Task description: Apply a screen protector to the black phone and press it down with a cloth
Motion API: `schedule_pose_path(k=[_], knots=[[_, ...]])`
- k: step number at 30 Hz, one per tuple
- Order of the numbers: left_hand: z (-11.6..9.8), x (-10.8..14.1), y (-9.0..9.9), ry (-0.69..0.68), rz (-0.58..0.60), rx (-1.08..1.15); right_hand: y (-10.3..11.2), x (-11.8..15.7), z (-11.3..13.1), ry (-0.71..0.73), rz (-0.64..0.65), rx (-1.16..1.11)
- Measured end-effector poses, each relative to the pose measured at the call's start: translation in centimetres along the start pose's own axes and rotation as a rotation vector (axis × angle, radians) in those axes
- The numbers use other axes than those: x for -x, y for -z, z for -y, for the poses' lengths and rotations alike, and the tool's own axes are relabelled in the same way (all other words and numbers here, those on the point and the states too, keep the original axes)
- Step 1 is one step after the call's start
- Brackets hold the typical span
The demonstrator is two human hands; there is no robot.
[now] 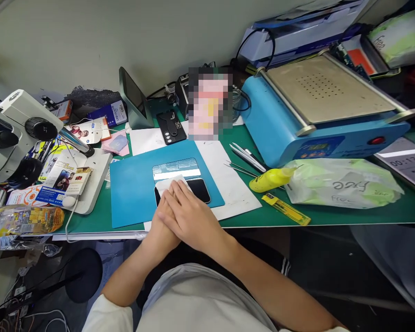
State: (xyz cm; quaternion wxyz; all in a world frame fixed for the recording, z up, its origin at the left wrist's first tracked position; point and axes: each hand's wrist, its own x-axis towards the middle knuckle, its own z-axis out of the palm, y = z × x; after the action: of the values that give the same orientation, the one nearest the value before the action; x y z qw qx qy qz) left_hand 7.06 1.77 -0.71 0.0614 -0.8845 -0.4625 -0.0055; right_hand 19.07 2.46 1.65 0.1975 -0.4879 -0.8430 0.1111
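Observation:
A phone (199, 190) with a dark screen lies face up on a blue mat (133, 184). A white wipe (164, 185) covers part of its screen. My left hand (162, 226) is over the phone's near left part, its fingers mostly hidden under my other hand. My right hand (193, 214) lies across the left one, fingers stretched out and together, fingertips at the wipe. What is under both palms is hidden. Just behind the phone is a clear film (180, 167) with a white strip, shaped like a screen protector.
Tweezers (249, 159), a yellow bottle (269, 180), a yellow box-like strip (286, 210) and a tissue pack (342, 183) lie on the right. Behind them stands a blue heating plate machine (273, 138). A microscope (24, 133) stands left; a black phone case (171, 127) lies behind the mat.

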Motion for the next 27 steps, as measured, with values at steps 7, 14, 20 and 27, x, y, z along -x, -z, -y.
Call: schedule_pose_path(k=[7,14,20,27], knots=[[1.1,2.4,0.8,0.000,0.018,0.003,-1.0,0.1,1.8,0.066,-0.030,0.006],[2.9,2.4,1.1,-0.002,-0.004,0.060,-1.5,-1.7,2.2,0.077,0.004,-0.029],[1.3,4.1,1.0,0.064,-0.001,0.028,-1.8,0.1,2.6,0.122,-0.006,-0.070],[2.7,3.2,1.0,-0.002,0.003,0.079,-1.8,-1.1,1.8,0.115,0.010,-0.100]])
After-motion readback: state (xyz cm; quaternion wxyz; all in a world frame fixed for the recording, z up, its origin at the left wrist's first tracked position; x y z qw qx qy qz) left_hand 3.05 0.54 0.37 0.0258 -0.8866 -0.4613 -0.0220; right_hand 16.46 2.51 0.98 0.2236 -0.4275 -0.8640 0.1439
